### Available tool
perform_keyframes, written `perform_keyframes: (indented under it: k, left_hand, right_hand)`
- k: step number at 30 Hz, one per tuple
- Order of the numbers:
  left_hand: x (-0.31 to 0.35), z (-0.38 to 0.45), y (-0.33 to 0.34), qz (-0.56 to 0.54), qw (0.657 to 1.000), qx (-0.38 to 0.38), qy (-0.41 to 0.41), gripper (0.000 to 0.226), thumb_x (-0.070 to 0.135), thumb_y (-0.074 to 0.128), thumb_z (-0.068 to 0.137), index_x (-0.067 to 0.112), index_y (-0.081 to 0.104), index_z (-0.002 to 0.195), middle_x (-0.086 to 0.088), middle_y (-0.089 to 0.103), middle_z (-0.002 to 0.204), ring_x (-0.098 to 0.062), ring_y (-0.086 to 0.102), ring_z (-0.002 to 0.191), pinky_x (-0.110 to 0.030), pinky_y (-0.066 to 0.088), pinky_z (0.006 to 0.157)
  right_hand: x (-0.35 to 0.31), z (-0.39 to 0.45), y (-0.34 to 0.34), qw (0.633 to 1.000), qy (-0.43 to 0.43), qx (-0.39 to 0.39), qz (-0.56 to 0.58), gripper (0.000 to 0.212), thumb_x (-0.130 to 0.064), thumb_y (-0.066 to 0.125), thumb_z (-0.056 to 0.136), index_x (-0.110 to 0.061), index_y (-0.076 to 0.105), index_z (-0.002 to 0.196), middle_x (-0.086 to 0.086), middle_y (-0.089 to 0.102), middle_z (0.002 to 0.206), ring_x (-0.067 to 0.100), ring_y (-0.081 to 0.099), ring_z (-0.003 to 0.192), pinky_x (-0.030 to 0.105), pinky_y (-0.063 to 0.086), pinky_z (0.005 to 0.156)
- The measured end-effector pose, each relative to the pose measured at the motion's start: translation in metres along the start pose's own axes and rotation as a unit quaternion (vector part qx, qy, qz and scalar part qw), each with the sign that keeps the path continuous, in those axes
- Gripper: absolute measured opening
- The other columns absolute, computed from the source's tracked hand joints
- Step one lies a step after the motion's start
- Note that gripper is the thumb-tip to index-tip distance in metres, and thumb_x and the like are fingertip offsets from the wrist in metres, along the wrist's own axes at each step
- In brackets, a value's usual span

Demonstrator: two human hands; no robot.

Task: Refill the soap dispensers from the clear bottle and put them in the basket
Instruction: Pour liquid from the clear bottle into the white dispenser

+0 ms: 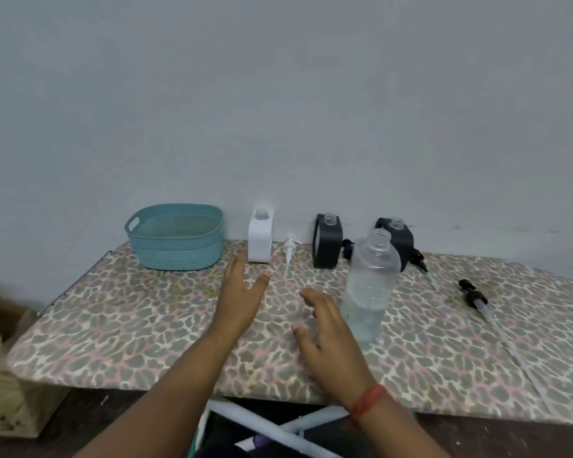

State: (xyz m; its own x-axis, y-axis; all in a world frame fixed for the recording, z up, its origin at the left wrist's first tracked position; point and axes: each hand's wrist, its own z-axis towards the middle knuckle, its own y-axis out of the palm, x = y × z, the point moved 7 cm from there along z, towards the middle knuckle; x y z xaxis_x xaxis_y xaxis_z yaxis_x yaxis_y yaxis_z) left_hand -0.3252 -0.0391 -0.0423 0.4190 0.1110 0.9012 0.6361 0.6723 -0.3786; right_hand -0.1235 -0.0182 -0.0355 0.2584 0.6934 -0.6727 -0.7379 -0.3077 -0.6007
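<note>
A clear bottle [369, 285], uncapped and partly filled with clear liquid, stands on the leopard-print table [129, 325]. At the wall stand a white dispenser [260, 238] and two black dispensers [326, 242] [402, 238], all with open necks. A white pump [290, 247] lies beside the white one. My left hand [242, 292] hovers open just in front of the white dispenser, holding nothing. My right hand [328, 328] is open with spread fingers just left of the clear bottle, apart from it.
A teal woven basket [176, 238] with nothing visible inside sits at the back left by the wall. Black pumps with long tubes [475, 299] [419, 259] lie at the right. A cardboard box [0, 358] stands left of the table; white tubing shows below the front edge.
</note>
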Motion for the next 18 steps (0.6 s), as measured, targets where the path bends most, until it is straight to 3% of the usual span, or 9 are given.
perform_keyframes:
  k: [3,7,9,11,13,15,18]
  left_hand:
    - [-0.014,0.02,-0.005,-0.017,0.999,-0.005,-0.028,0.08,0.04,0.065,0.099,0.03,0.017,0.163,0.005,0.024,0.169,-0.018,0.03,0.152,-0.048,0.028,0.124]
    - [-0.028,0.044,0.001,-0.057,0.996,-0.021,-0.062,0.079,0.039,0.064,0.099,0.033,0.017,0.163,0.007,0.028,0.167,-0.014,0.032,0.15,-0.038,0.028,0.122]
    - [-0.031,0.055,0.009,-0.099,0.992,-0.034,-0.071,0.077,0.035,0.063,0.1,0.032,0.019,0.163,0.006,0.033,0.165,-0.011,0.037,0.146,-0.032,0.03,0.115]
    - [-0.033,0.065,0.016,-0.167,0.982,-0.042,-0.075,0.077,0.028,0.064,0.101,0.03,0.019,0.163,0.006,0.032,0.165,-0.005,0.037,0.141,-0.03,0.031,0.114]
    - [-0.036,0.074,0.02,-0.211,0.974,-0.034,-0.074,0.076,0.02,0.064,0.101,0.027,0.021,0.163,0.005,0.032,0.165,-0.004,0.038,0.14,-0.028,0.033,0.114]
    - [-0.037,0.08,0.023,-0.225,0.972,-0.03,-0.064,0.071,0.018,0.064,0.1,0.028,0.029,0.16,0.007,0.041,0.161,-0.005,0.045,0.14,-0.03,0.037,0.116]
    - [-0.036,0.084,0.025,-0.205,0.977,-0.031,-0.041,0.054,0.03,0.065,0.092,0.044,0.053,0.143,0.017,0.067,0.134,-0.004,0.063,0.122,-0.032,0.049,0.105]
  right_hand:
    - [0.011,0.04,0.034,0.995,0.074,-0.037,0.051,0.055,-0.023,0.055,0.099,-0.032,0.033,0.149,-0.014,0.04,0.146,-0.002,0.038,0.132,0.012,0.028,0.108]
    - [0.023,0.088,0.065,0.976,0.149,-0.036,0.151,0.063,-0.013,0.053,0.098,-0.031,0.029,0.153,-0.012,0.039,0.151,0.002,0.037,0.137,0.025,0.032,0.117]
    - [0.026,0.108,0.074,0.968,0.166,-0.026,0.189,0.064,-0.006,0.05,0.097,-0.037,0.031,0.149,-0.02,0.042,0.139,-0.006,0.042,0.13,0.013,0.034,0.107]
    - [0.028,0.124,0.08,0.963,0.169,-0.016,0.21,0.069,0.001,0.047,0.095,-0.035,0.03,0.151,-0.031,0.043,0.129,-0.026,0.045,0.111,-0.001,0.033,0.092]
    - [0.032,0.137,0.085,0.96,0.169,-0.005,0.225,0.068,0.005,0.045,0.092,-0.036,0.035,0.146,-0.039,0.046,0.118,-0.033,0.047,0.101,-0.005,0.036,0.083]
    - [0.033,0.144,0.09,0.959,0.173,0.003,0.227,0.061,0.002,0.045,0.093,-0.036,0.043,0.14,-0.031,0.057,0.119,-0.022,0.055,0.106,0.002,0.043,0.088]
    - [0.03,0.148,0.096,0.963,0.172,0.014,0.208,0.059,-0.003,0.044,0.096,-0.037,0.044,0.145,-0.013,0.062,0.132,0.002,0.06,0.117,0.026,0.049,0.104]
